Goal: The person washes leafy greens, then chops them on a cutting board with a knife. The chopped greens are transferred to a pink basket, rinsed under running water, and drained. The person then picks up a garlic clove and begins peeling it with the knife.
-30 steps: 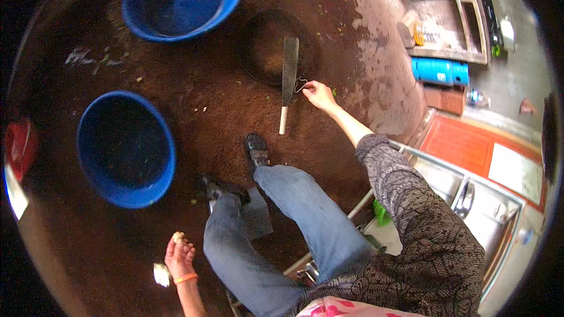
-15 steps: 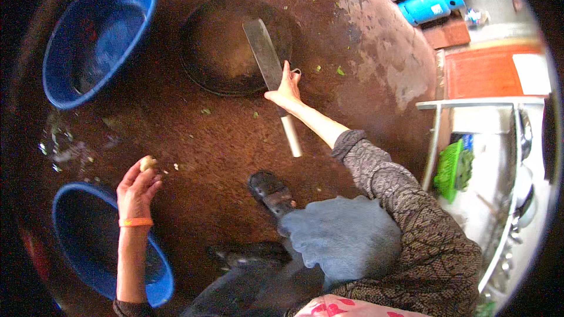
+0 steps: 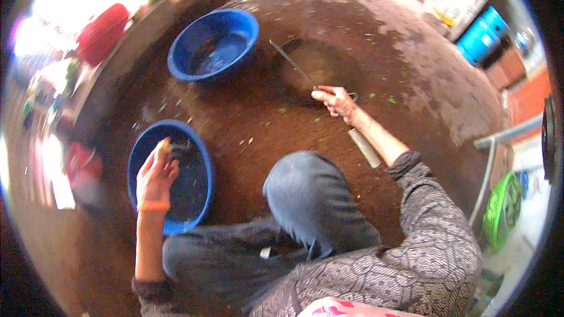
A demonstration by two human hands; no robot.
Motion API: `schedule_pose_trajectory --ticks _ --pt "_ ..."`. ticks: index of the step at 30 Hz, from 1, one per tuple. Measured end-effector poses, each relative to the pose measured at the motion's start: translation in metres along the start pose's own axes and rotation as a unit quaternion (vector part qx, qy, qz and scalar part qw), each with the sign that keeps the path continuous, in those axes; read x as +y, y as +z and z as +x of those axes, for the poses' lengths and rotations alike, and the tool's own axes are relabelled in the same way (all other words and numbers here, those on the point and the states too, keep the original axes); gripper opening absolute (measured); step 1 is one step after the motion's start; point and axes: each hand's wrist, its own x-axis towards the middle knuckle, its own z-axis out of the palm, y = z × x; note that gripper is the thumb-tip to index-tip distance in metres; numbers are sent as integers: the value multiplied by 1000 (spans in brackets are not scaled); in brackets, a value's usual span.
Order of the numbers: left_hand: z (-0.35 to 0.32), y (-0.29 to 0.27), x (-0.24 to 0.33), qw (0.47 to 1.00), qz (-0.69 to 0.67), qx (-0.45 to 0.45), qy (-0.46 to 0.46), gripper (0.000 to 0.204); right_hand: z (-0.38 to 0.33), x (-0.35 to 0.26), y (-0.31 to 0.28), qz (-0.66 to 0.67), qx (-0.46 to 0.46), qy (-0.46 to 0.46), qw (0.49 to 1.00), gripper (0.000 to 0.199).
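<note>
The left hand (image 3: 156, 171) hung, wrist bent, over the near blue basin (image 3: 200, 196) at the floor's left side, fingers pinching a small pale piece (image 3: 164, 147) too blurred to identify. The right hand (image 3: 336, 101), arm stretched forward, was curled around the large knife (image 3: 294, 68) where blade met handle, its blade slanting across the dark round pan (image 3: 320, 61). A second blue basin (image 3: 212, 45) sat beyond.
</note>
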Motion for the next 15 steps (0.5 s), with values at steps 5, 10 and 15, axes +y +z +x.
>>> schedule_pose_trajectory --ticks 5,10,15 --pt "-42 8 -14 995 -80 -44 42 36 -61 -125 92 51 -328 -126 935 62" --pt "-72 5 -45 974 -214 -63 51 32 -116 -190 188 -51 -496 -209 841 72" --pt "-74 -15 -67 951 -275 -97 102 30 -142 -193 247 -112 -528 -233 809 80"
